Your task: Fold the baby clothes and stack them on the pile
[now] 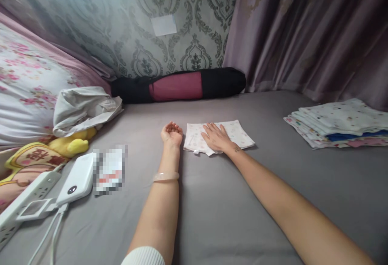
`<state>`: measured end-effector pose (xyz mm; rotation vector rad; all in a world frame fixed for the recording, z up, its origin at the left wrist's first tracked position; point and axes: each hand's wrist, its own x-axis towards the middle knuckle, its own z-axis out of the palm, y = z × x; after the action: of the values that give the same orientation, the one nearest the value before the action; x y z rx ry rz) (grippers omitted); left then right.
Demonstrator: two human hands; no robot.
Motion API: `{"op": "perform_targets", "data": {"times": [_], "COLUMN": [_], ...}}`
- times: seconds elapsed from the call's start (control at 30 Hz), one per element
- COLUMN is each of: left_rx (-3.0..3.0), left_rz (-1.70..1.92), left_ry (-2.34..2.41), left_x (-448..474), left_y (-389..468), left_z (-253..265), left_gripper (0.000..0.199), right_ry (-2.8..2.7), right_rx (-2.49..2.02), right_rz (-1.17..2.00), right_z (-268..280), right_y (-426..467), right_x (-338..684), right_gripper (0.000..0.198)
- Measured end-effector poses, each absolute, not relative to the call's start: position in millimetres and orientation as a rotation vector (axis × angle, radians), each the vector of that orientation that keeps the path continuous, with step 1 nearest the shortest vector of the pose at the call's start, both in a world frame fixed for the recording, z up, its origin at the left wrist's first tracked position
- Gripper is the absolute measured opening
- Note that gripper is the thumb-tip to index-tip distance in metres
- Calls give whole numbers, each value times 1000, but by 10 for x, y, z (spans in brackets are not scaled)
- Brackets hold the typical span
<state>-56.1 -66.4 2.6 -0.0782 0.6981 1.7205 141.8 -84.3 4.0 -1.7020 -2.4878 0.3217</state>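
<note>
A: From the head view, where is the folded cloth (239,133)?

B: Flat on the grey bed sheet (218,208), ahead of the person, under the right hand (216,137).

A: And the fingers?

B: The right ones are spread and flat on top, gripping nothing. The left hand (172,135) rests just beside the cloth's left edge, palm turned up, fingers loosely curled; it looks empty. I can't tell whether it touches the fabric.

A: So which step is this?

B: Pressing or smoothing the fold, I'd judge. The next move calls for even pressure, so the layers don't slide; a small flap sticks out at the near edge.

A: Other cloths?

B: A stack of folded cloths (336,121), well apart on the right.

A: Any containers?

B: A long black-and-maroon bag (177,86) by the wall; its contents don't show. At left, a packet (109,170) is too blurred to read, beside a white power bank (79,178).
</note>
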Motion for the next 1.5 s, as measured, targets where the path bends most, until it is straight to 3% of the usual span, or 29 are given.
{"op": "perform_targets", "data": {"times": [1.5], "left_rx": [-28], "left_rz": [1690], "left_ry": [737], "left_x": [-548], "left_y": [-712], "left_z": [39], "left_gripper": [12], "right_ry": [-2221], "right_rx": [-1985], "right_rz": [178], "right_z": [34], "right_y": [-794], "right_x": [2098], "right_gripper": [58]}}
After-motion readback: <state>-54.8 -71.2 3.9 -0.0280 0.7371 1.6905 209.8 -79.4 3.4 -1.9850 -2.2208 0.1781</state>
